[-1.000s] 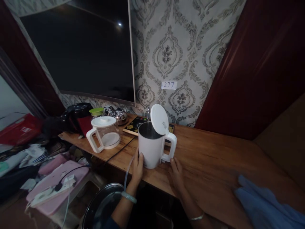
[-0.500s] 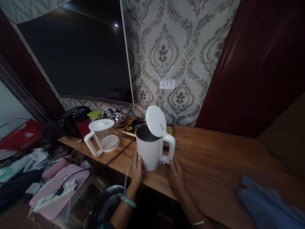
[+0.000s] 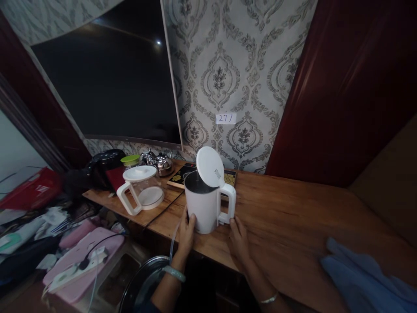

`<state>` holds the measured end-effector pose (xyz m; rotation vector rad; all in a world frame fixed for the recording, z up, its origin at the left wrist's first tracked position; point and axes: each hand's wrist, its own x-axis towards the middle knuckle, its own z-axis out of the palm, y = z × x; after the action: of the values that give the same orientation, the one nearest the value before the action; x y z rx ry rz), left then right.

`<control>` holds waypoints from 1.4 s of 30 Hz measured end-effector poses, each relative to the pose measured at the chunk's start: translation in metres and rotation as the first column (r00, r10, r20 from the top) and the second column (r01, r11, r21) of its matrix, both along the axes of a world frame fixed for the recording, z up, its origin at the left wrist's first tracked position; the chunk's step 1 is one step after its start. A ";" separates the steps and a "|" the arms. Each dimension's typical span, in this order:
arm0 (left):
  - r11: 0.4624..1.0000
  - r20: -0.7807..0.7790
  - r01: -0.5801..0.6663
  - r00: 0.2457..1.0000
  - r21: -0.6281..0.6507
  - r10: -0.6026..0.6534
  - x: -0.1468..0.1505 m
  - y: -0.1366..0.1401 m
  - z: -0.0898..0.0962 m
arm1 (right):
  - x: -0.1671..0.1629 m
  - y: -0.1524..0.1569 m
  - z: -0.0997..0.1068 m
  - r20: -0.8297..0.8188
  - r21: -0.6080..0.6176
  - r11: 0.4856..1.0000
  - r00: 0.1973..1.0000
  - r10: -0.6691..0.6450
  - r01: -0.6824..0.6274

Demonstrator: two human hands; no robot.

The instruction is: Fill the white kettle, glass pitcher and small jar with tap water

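A white electric kettle (image 3: 201,211) stands upright near the front edge of the wooden table, its round lid (image 3: 210,166) tilted up and its dark inside partly showing. Against the left side of its body is my left hand (image 3: 186,230), thumb in front and fingers wrapped behind, closed on it. My right hand (image 3: 239,237) is at the lower end of the kettle's handle (image 3: 231,203), its curled fingertips touching there; part of its grip is hidden. A clear tube (image 3: 172,243) runs down beside my left wrist.
A glass jug (image 3: 140,191) with white lid and handle stands to the left, before shiny metal teapots (image 3: 163,164). Behind the kettle lies a black-and-gold induction cooktop (image 3: 177,177). Blue cloth (image 3: 361,274) lies at right. A dark pot (image 3: 130,287) sits below the table edge.
The view has shifted slightly. Both hands keep nearly the same places on the kettle, and the lid stays raised.
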<state>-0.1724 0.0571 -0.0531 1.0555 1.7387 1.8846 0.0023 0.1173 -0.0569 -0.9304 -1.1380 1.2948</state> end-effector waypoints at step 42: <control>1.000 0.000 -0.019 1.000 0.007 0.019 0.003 -0.001 0.001 | 0.002 0.006 -0.011 0.072 -0.005 0.997 0.994 -0.080 0.080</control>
<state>-0.1689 0.0561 -0.0519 1.0452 1.7494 1.9039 0.0041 0.1236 -0.0683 -1.0259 -1.1400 1.2102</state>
